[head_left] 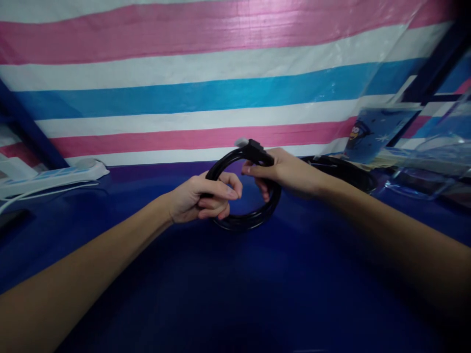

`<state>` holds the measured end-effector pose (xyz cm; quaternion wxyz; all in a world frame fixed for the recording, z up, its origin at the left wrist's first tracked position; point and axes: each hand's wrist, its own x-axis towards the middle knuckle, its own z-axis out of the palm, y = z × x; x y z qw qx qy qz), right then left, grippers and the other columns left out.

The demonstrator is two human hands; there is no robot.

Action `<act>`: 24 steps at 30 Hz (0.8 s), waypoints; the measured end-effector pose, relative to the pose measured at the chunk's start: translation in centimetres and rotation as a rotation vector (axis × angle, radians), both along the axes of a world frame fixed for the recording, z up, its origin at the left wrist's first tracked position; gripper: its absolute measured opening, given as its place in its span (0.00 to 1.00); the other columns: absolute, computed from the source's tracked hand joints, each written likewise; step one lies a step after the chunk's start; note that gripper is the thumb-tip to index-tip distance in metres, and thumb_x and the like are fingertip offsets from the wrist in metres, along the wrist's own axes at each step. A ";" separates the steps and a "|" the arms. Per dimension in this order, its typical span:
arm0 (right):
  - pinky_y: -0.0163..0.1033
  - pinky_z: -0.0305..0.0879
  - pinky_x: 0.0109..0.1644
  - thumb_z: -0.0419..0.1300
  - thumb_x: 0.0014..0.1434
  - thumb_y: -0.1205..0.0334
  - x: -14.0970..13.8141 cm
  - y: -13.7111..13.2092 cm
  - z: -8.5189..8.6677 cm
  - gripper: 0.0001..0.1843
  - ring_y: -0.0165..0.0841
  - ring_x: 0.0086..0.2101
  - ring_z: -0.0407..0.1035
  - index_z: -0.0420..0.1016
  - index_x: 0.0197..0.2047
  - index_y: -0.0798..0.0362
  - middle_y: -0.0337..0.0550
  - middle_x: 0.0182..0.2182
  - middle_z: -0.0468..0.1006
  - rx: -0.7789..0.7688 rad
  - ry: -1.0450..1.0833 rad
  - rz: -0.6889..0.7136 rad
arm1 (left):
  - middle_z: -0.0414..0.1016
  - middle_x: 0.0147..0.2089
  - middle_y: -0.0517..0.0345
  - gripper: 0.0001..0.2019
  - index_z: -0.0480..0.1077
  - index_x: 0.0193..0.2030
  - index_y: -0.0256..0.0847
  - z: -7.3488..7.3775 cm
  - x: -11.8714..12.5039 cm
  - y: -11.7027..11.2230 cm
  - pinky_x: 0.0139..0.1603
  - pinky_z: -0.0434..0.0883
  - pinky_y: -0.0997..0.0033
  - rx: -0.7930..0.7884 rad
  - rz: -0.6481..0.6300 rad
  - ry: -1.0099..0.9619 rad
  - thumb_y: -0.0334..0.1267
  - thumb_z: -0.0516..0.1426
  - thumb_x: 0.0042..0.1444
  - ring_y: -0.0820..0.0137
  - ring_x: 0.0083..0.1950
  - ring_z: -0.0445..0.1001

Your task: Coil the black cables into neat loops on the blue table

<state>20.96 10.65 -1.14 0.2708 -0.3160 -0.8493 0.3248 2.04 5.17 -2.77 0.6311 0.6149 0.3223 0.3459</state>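
A black cable [250,219] is wound into a round coil of several turns, held up over the blue tabletop. My left hand [211,196] is closed around the left side of the coil. On the upper right side, my right hand [283,171] grips the coil, with its fingers wrapped through the ring. A black connector [256,148] with a pale, blurred tip sticks out at the top of the coil, close to my right fingers. Part of the coil is hidden behind both hands.
At the left lies a white power strip [55,179] with a white cord, near a dark flat object [13,220]. More black coiled cable [338,171] sits behind my right forearm. To the right stand a clear plastic container [419,184] and a blue cartoon-printed pouch [375,132]. A striped sheet [206,63] hangs behind.
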 end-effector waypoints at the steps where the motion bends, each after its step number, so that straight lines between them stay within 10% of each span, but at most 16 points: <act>1: 0.36 0.59 0.24 0.54 0.60 0.56 0.0 0.2 -0.1 0.15 0.30 0.18 0.63 0.68 0.25 0.55 0.39 0.15 0.68 -0.045 0.010 0.011 | 0.43 0.10 0.72 0.04 0.69 0.28 0.40 0.1 0.1 -0.1 0.23 0.61 0.74 -0.023 0.007 -0.003 0.35 0.55 0.51 0.81 0.11 0.45; 7: 0.34 0.51 0.26 0.54 0.59 0.61 -0.1 0.6 -0.6 0.07 0.29 0.22 0.60 0.68 0.33 0.56 0.40 0.23 0.68 0.476 -0.053 -0.203 | 0.44 0.14 0.72 0.09 0.64 0.30 0.39 -0.1 2.0 -0.1 0.14 0.48 0.79 0.139 0.503 -0.041 0.41 0.55 0.58 0.82 0.13 0.42; 12: 0.35 0.48 0.27 0.51 0.59 0.63 1.4 1.0 1.2 0.13 0.33 0.25 0.61 0.65 0.47 0.56 0.46 0.28 0.71 0.727 -0.239 -0.331 | 0.53 0.16 0.67 0.06 0.61 0.32 0.40 -0.2 3.5 2.1 0.19 0.59 0.76 0.278 0.719 0.103 0.38 0.51 0.58 0.78 0.16 0.58; 19: 0.38 0.52 0.22 0.58 0.54 0.57 11.1 6.3 6.6 0.07 0.29 0.18 0.57 0.66 0.30 0.52 0.40 0.19 0.65 0.210 -0.498 -0.396 | 0.71 0.30 0.50 0.11 0.65 0.43 0.35 4.9 11.1 10.1 0.27 0.64 0.69 0.666 0.533 0.730 0.28 0.52 0.51 0.66 0.27 0.71; 24: 0.38 0.52 0.21 0.59 0.52 0.60 15.6 8.5 4.1 0.06 0.29 0.18 0.59 0.66 0.31 0.53 0.43 0.20 0.69 0.046 -0.592 -0.586 | 0.74 0.37 0.41 0.12 0.71 0.41 0.30 4.3 17.2 13.7 0.39 0.66 0.62 0.699 0.348 1.008 0.25 0.54 0.48 0.56 0.42 0.72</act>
